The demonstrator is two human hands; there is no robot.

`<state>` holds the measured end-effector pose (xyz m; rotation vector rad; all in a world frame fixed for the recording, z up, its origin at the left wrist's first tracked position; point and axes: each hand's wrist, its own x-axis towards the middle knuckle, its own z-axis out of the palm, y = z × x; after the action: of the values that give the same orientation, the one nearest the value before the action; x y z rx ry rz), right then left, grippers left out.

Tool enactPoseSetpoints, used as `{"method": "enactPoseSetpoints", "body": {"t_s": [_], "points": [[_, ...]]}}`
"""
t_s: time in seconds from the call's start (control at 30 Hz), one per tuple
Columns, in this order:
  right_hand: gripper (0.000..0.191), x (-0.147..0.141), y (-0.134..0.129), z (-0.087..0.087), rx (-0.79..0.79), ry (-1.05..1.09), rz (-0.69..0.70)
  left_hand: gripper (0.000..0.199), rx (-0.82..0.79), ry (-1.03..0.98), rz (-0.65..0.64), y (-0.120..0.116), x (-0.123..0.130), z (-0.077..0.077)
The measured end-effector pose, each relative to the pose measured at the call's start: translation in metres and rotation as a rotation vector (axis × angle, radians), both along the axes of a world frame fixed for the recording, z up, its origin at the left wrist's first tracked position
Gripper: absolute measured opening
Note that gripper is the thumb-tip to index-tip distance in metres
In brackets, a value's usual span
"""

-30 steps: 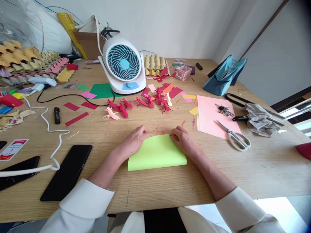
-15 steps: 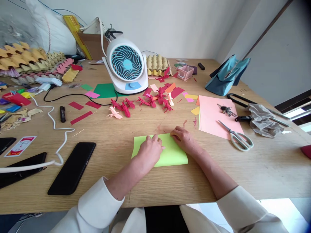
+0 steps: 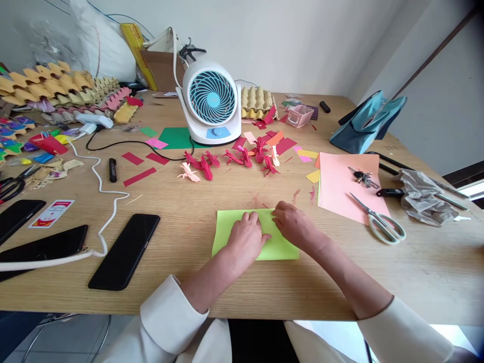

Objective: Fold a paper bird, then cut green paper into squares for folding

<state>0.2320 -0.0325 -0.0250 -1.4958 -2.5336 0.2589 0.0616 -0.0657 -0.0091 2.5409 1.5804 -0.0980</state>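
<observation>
A yellow-green sheet of paper (image 3: 227,229) lies folded over on the table in front of me, its fold along the near side. My left hand (image 3: 247,236) rests on the middle of the sheet, palm down, with the thumb stretched out to the right. At the paper's far edge, right of centre, my right hand (image 3: 293,224) has its fingers bent and pressed together on the paper. Its fingertips are partly hidden, as is the paper under both palms. Beyond the sheet sits a row of small folded red paper figures (image 3: 206,168), with a few pale pink ones among them.
A white fan (image 3: 214,103) stands behind the figures. To the right are pink paper (image 3: 336,176), scissors (image 3: 380,222), keys (image 3: 363,177) and a blue bag (image 3: 363,123). On the left lie a black phone (image 3: 124,252), a white cable (image 3: 104,222) and a marker (image 3: 112,170).
The view has turned slightly left. My left hand has slid a little toward me on the paper and its thumb has spread. The near right fold looks flatter. My right hand stays near the far edge.
</observation>
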Motion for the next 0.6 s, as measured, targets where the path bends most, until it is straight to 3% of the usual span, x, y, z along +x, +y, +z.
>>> {"method": "enactPoseSetpoints", "body": {"t_s": [0.13,0.33,0.6], "points": [[0.013,-0.025,-0.012,0.003,0.042,-0.171,-0.062,0.041,0.003,-0.01,0.012,0.001,0.0,0.001],[0.017,-0.049,-0.026,0.007,-0.027,-0.184,-0.053,0.028,0.012,0.022,-0.021,-0.002,-0.002,-0.001],[0.035,-0.056,-0.037,0.014,-0.069,-0.238,-0.085,0.039,-0.1,0.028,-0.021,0.007,-0.004,0.006]]}}
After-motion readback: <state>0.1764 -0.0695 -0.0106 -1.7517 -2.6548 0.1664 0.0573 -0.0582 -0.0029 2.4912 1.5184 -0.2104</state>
